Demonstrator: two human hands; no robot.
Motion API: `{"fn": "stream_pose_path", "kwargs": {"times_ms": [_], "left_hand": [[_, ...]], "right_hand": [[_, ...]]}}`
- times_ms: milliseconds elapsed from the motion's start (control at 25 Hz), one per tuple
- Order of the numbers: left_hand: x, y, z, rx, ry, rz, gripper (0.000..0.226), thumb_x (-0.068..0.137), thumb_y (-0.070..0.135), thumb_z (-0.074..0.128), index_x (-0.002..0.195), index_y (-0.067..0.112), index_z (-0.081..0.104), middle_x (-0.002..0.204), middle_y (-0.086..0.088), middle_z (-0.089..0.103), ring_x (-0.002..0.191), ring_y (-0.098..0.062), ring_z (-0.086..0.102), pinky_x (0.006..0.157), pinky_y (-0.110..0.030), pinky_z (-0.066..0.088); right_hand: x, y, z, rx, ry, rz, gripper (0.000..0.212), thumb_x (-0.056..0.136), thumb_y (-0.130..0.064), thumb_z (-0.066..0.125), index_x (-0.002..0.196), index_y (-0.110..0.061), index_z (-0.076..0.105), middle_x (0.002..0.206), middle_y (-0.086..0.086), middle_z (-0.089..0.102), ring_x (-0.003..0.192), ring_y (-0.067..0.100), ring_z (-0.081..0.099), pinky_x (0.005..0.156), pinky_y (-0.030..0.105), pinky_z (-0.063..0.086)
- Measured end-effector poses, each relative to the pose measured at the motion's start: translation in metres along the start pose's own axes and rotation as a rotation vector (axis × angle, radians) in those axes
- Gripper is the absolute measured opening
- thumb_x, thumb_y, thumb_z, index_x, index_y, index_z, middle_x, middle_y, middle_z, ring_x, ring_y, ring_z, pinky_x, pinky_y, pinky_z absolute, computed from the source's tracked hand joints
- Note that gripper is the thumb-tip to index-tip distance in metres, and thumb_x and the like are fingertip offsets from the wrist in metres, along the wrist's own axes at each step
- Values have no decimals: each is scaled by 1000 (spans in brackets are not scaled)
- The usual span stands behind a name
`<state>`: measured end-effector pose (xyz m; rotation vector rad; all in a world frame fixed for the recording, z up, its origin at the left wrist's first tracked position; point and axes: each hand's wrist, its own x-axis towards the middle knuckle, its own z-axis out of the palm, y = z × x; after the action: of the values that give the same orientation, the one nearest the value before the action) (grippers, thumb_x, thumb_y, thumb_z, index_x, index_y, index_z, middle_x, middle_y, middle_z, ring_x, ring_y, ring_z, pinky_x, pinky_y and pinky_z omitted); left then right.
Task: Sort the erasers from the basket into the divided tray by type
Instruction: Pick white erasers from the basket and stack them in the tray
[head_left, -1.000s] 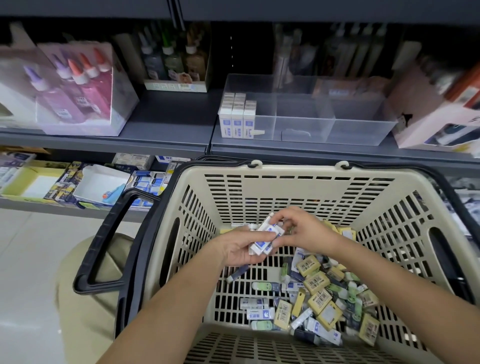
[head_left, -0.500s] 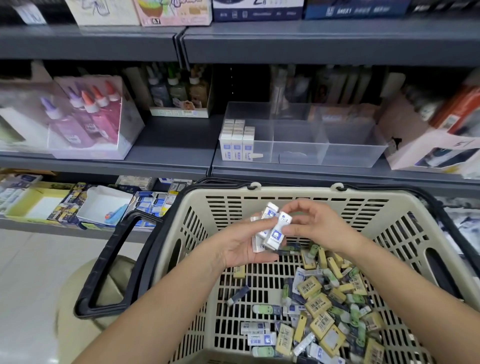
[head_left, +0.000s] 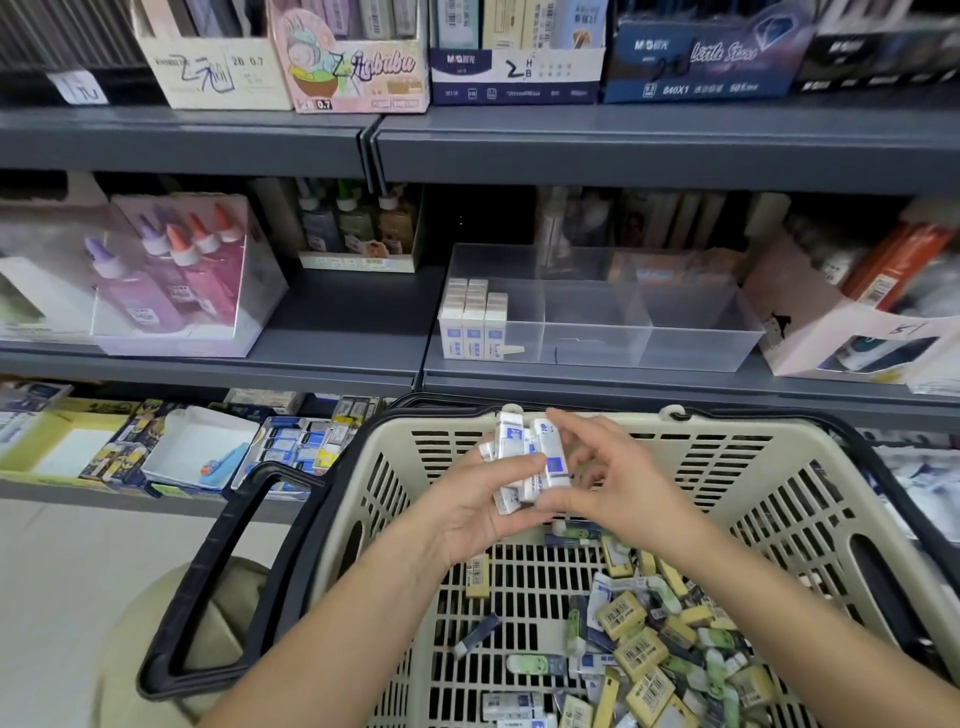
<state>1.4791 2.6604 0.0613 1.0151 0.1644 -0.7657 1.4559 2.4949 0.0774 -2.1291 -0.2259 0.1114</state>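
Several white erasers (head_left: 524, 462), each wrapped in a white sleeve printed with a blue block, are held upright as a tight bundle between both hands, above the far half of the basket (head_left: 727, 467). The bundle is gripped by the left hand (head_left: 467, 512), whose fingers (head_left: 504, 470) are curled round it from the left, with the thumb laid across its front. The bundle's right-hand eraser is pinched by the right hand (head_left: 615, 486), its fingers (head_left: 576, 431) curved over the top end and the thumb set under the bottom end. Below and to the right of the fingers, a loose pile (head_left: 649, 649) of yellow, green and blue-and-white erasers is heaped on the basket's slotted floor. Beyond the fingertips, on the shelf (head_left: 337, 322), the clear divided tray (head_left: 675, 332) is seen. A stock (head_left: 474, 322) of matching erasers is stood in rows in its left compartment.
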Motion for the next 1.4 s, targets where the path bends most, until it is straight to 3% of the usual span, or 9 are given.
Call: {"fn": "stream_pose_path", "kwargs": {"times_ms": [80, 160, 320, 520, 720, 840, 1040, 1240, 1400], "left_hand": [[-2, 4, 0, -28, -22, 28, 32, 72, 8, 70, 104, 12, 65, 90, -11, 74, 75, -21, 71, 61, -31, 58], [-4, 12, 0, -63, -14, 76, 33, 72, 6, 70, 104, 10, 64, 93, -13, 73, 79, -23, 71, 62, -32, 58], [-7, 31, -4, -79, 82, 239, 32, 75, 0, 66, 105, 8, 58, 89, -12, 73, 77, -22, 71, 55, -30, 57], [-1, 54, 3, 101, 226, 477, 23, 85, 0, 62, 102, 14, 58, 88, -4, 73, 81, -16, 70, 56, -25, 56], [21, 80, 1, 274, 462, 714, 27, 86, 2, 61, 106, 19, 53, 85, 5, 68, 75, -6, 67, 60, -23, 56], [32, 82, -8, 366, 602, 803, 29, 86, 5, 61, 102, 28, 54, 87, 5, 64, 73, -6, 62, 61, -22, 56], [45, 82, -16, 383, 578, 767, 31, 87, 7, 61, 93, 35, 52, 79, 11, 63, 60, 4, 57, 57, -22, 53], [47, 89, -23, 342, 579, 767, 31, 86, 7, 60, 91, 37, 51, 79, 11, 63, 62, 2, 59, 56, -20, 53], [48, 89, -23, 321, 583, 734, 31, 87, 8, 60, 93, 37, 51, 82, 8, 63, 65, -3, 59, 56, -19, 53]], "right_hand": [[0, -3, -1, -192, -40, -79, 79, 73, -32, 75, 138, -32, 31, 102, -24, 44, 87, -5, 51, 81, 12, 43], [4, -8, -7, -200, 30, -163, 59, 80, -28, 69, 134, -28, 44, 104, -23, 51, 87, -7, 53, 80, 7, 41], [25, -23, -27, 252, 219, -31, 16, 87, -10, 60, 93, -24, 65, 69, -4, 70, 61, 4, 64, 59, 14, 50], [50, -30, -36, 408, 187, 22, 13, 90, 0, 53, 94, -10, 59, 74, 8, 67, 59, 7, 67, 54, 14, 50], [86, -36, -51, 214, 241, -53, 22, 89, -2, 56, 95, -22, 64, 76, -4, 69, 67, 5, 68, 66, 17, 54], [128, -45, -58, 16, 361, -57, 19, 84, -13, 65, 79, -31, 60, 72, -15, 67, 68, 3, 67, 65, 12, 49], [184, -48, -49, -492, 323, -83, 18, 87, -21, 60, 103, -22, 68, 93, 1, 70, 87, 22, 63, 66, 14, 33], [205, -39, -33, -463, 127, 44, 20, 90, -14, 56, 107, -18, 66, 106, 3, 69, 95, 22, 64, 83, 22, 44], [213, -37, -26, -558, 71, 62, 23, 90, -8, 45, 89, -28, 58, 100, -2, 66, 91, 20, 61, 82, 27, 48]]}}
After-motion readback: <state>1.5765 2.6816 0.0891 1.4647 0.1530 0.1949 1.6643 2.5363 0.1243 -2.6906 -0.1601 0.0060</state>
